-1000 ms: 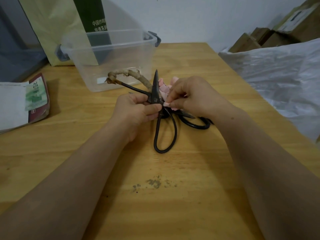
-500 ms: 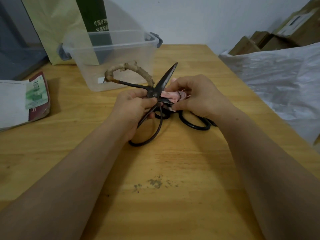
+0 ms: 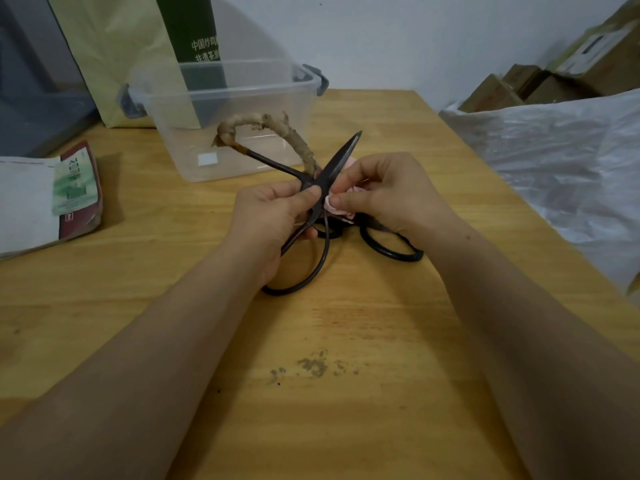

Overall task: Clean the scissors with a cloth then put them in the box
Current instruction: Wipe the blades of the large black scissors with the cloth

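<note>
My left hand (image 3: pixel 273 220) grips a pair of black scissors (image 3: pixel 337 161) near the pivot, blades pointing up and to the right; one handle loop is wrapped in tan cloth tape (image 3: pixel 266 124), the other loop rests near the table. My right hand (image 3: pixel 384 192) pinches a pink cloth (image 3: pixel 337 206) against the blade just right of the pivot. A second pair of black scissors (image 3: pixel 391 244) lies on the wooden table (image 3: pixel 346 393) under my right hand, partly hidden. The clear plastic box (image 3: pixel 225 109) with grey latches stands open behind the hands.
A paper packet with a green and red label (image 3: pixel 74 192) lies at the left edge. A yellow-green paper bag (image 3: pixel 121 46) leans behind the box. A white plastic sack (image 3: pixel 568 157) and cardboard boxes (image 3: pixel 519 84) crowd the right side. Grey smudges (image 3: pixel 313 367) mark the table near me.
The scissors' blades tilted from upright toward the right. My right hand shifted the pink cloth along the blade near the pivot. The lower handle loop swung left.
</note>
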Demonstrator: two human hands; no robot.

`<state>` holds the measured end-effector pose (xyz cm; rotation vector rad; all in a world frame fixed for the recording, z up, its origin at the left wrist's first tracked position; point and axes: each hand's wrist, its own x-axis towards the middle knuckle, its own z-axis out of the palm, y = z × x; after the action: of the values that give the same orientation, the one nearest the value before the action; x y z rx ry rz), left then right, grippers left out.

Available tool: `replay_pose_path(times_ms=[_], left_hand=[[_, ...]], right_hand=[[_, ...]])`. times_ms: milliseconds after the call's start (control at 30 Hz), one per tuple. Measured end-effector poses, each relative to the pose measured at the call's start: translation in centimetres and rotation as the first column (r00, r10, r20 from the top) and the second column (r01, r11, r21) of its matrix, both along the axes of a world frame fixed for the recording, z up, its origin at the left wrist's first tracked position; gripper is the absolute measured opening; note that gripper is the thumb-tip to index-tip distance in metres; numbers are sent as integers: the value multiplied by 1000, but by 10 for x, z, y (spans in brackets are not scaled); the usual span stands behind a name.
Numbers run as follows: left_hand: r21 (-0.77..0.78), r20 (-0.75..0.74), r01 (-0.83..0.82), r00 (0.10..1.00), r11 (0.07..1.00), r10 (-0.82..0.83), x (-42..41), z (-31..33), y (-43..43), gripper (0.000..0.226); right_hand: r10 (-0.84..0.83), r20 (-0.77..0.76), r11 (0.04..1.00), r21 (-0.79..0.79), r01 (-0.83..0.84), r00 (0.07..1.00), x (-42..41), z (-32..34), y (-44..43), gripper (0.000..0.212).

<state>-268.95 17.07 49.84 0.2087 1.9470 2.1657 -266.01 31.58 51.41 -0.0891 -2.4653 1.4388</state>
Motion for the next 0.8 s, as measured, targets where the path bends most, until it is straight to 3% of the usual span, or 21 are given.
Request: replay_pose_path(times_ms=[167,333,500,800], left_hand=[[23,7,-34,999,999,34,0,0,1,23],[32,-23,-64,998,997,65,-4,-1,-3,18],[15,-84,-51,995,999,52,-4,-1,-2,14],[54,-25,-81,996,995,83,-6,-3,-2,21]], right_hand=[[-10,20,1000,-15,10,1000,-1,0,0,14],[-87,59,991,103,81,994,1,-3,14,13],[-27,-62,996,-92,22,998,0,-1,1,12],[-14,16,990,138,12,1000,-3,-4,10,21]])
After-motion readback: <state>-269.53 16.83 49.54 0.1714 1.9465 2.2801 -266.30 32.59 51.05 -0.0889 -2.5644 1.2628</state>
